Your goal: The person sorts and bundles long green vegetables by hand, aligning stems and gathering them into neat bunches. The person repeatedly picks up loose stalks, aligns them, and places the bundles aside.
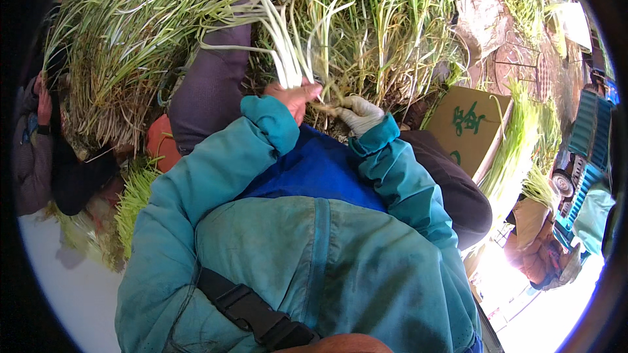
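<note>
My left hand, bare, is closed around the lower ends of a small bunch of pale green leafy stalks, whose leaves fan up and to the left. Just right of it, my right hand wears a whitish glove. Its fingertips pinch thin, brownish strands beside the base of the bunch. Past both hands spreads a large heap of similar long green stalks with brownish roots. Below the hands a blue cloth covers my lap.
A cardboard box with green writing stands by my right knee, with cleaned green stalks beside it. An orange-red object lies by my left knee. Another person's hands are at far left. A blue truck stands at far right.
</note>
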The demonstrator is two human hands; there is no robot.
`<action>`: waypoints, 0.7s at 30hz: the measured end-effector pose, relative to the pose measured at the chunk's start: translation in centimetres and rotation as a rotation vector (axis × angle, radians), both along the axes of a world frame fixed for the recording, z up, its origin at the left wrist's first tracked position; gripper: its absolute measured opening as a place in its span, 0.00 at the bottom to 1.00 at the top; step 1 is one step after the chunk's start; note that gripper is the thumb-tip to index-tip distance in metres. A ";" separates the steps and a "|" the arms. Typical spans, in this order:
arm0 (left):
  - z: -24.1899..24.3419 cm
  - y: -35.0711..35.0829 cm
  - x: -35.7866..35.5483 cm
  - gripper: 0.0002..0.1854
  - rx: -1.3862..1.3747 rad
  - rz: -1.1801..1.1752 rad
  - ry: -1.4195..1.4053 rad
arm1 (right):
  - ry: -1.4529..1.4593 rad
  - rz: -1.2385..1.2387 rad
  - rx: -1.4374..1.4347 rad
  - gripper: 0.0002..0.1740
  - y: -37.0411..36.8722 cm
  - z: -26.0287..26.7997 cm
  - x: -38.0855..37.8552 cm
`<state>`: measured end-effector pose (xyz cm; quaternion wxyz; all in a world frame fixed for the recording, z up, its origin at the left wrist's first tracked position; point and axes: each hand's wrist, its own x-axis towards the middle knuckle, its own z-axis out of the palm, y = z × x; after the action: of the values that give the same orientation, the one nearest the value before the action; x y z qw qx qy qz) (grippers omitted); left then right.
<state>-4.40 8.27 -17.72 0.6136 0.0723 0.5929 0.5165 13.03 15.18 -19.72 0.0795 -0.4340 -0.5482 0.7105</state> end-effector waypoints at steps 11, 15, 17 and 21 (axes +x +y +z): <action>4.1 -0.6 -7.7 0.14 0.218 0.164 0.145 | -1.018 1.105 0.401 0.13 2.8 -11.1 9.1; 4.2 -1.5 -5.6 0.14 0.165 0.163 0.113 | -0.760 0.683 0.708 0.13 5.4 -0.8 2.7; 4.5 -1.1 -4.8 0.15 0.169 0.090 0.042 | -0.028 0.297 0.905 0.18 5.0 2.3 1.8; 4.9 -1.8 -3.4 0.16 0.204 -0.084 -0.015 | 0.332 0.303 0.488 0.28 2.5 6.8 -4.2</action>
<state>-7.84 6.45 -12.82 0.6284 0.1552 0.5294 0.5485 8.79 17.71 -12.92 0.1629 -0.1940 -0.7401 0.6230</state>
